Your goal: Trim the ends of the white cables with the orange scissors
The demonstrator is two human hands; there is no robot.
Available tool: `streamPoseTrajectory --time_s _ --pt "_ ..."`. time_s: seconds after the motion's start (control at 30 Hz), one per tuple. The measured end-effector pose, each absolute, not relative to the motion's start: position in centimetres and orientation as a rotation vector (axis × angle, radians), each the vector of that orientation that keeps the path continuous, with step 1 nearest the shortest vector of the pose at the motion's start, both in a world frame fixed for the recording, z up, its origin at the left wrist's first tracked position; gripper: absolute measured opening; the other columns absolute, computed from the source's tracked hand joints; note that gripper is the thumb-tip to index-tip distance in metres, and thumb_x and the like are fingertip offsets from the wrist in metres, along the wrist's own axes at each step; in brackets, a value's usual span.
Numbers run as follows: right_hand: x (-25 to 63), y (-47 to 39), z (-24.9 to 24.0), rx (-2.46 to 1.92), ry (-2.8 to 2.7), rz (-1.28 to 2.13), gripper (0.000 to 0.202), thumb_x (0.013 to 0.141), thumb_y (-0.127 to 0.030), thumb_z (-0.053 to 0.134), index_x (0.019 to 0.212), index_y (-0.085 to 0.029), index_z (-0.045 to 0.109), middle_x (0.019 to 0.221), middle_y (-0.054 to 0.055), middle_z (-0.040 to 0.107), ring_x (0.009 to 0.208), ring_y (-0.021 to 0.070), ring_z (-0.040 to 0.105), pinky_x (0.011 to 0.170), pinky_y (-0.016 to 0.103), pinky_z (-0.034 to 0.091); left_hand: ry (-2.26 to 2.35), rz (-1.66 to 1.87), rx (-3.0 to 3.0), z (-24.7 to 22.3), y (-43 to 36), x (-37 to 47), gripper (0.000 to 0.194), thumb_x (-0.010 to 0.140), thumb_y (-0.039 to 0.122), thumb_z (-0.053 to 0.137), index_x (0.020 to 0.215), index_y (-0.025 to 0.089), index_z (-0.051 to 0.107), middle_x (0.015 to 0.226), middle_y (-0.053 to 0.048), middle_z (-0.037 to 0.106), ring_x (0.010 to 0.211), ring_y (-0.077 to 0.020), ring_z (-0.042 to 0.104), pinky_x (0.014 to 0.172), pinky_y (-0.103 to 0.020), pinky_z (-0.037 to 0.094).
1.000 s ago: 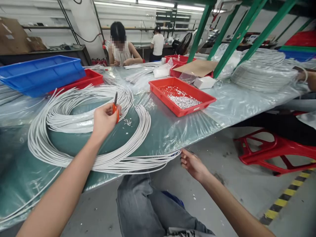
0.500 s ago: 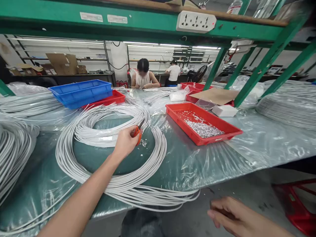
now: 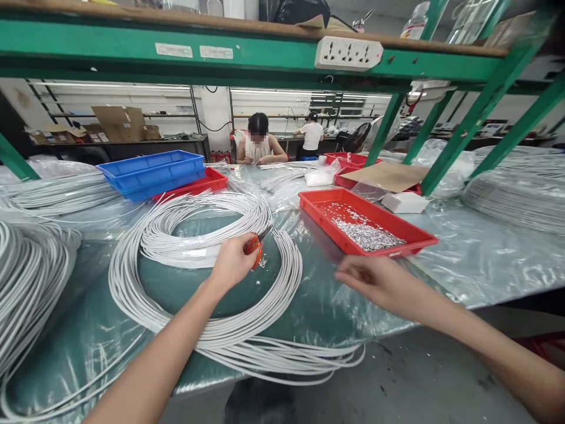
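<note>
My left hand (image 3: 233, 262) is closed around the orange handles of a pair of scissors (image 3: 253, 250). Their dark blades point up and to the right, beside the ends of a white cable coil (image 3: 291, 265). Another white cable coil (image 3: 176, 250) lies overlapping it at the back. Small silvery pieces (image 3: 263, 262) are scattered on the table just beside the scissors. My right hand (image 3: 375, 280), slightly blurred, hovers in front of the red tray (image 3: 311, 213) with its fingers curled in; whether anything is between them is hidden. Many small silvery parts (image 3: 371, 234) lie in that tray.
Stacked blue trays (image 3: 152, 174) stand at the back left, with more cable bundles (image 3: 33, 282) at the left edge. A small white box (image 3: 404, 203) sits behind the red tray. Overhead runs a green shelf beam (image 3: 265, 68) with a power strip (image 3: 348, 53). A person (image 3: 260, 144) sits opposite.
My right hand has risen from below the table's front edge to just in front of the red tray. My left hand still grips the scissors. The view has tilted slightly upward.
</note>
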State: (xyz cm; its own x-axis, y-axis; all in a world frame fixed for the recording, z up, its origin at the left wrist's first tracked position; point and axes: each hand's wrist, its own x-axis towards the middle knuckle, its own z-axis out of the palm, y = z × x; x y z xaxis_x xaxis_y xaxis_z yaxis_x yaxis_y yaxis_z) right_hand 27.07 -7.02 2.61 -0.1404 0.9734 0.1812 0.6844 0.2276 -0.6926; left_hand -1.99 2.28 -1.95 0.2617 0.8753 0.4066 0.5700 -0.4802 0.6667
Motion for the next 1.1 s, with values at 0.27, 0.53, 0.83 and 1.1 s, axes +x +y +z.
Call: streamPoseTrajectory --time_s 0.27,0.53,0.83,1.1 --pt "24.1 4.7 -0.8 -1.575 -2.216 0.876 0.031 0.063 -0.03 0.077 0.085 -0.021 0.058 0.046 -0.009 0.048 0.044 0.0115 0.042 0.047 0.025 0.026 1.325 1.075 2.15 -2.4 2.8 -2.3 0.027 0.082 0.028 0.051 0.061 0.02 0.036 0.056 0.005 0.031 0.054 -0.0098 0.028 0.054 -0.024 0.023" --pt "24.9 5.8 -1.9 -1.517 -2.17 1.109 0.044 0.059 -0.035 0.079 0.084 -0.021 0.046 0.049 -0.012 0.045 0.045 0.009 0.038 0.046 0.024 0.028 1.329 1.074 2.185 -2.2 2.7 -2.3 0.023 0.08 0.023 0.05 0.062 0.019 0.038 0.057 0.005 0.032 0.056 -0.0097 0.028 0.055 -0.025 0.023" --pt "23.9 2.4 -2.6 -1.191 -1.68 1.076 0.048 0.065 -0.043 0.079 0.092 -0.021 0.045 0.067 -0.006 0.055 0.058 0.0123 0.055 0.059 0.028 0.043 1.347 1.059 2.159 -2.1 2.4 -2.2 0.025 0.08 0.023 0.051 0.06 0.019 0.037 0.055 0.006 0.032 0.055 -0.0092 0.027 0.055 -0.024 0.022" --pt "18.4 2.2 0.2 -0.977 -1.522 1.297 0.037 0.074 -0.051 0.072 0.076 -0.016 0.06 0.069 0.001 0.059 0.059 0.0111 0.051 0.051 0.024 0.037 1.291 1.122 2.012 -2.4 2.8 -2.1 0.032 0.085 0.034 0.052 0.061 0.019 0.038 0.056 0.006 0.032 0.056 -0.009 0.029 0.053 -0.023 0.024"
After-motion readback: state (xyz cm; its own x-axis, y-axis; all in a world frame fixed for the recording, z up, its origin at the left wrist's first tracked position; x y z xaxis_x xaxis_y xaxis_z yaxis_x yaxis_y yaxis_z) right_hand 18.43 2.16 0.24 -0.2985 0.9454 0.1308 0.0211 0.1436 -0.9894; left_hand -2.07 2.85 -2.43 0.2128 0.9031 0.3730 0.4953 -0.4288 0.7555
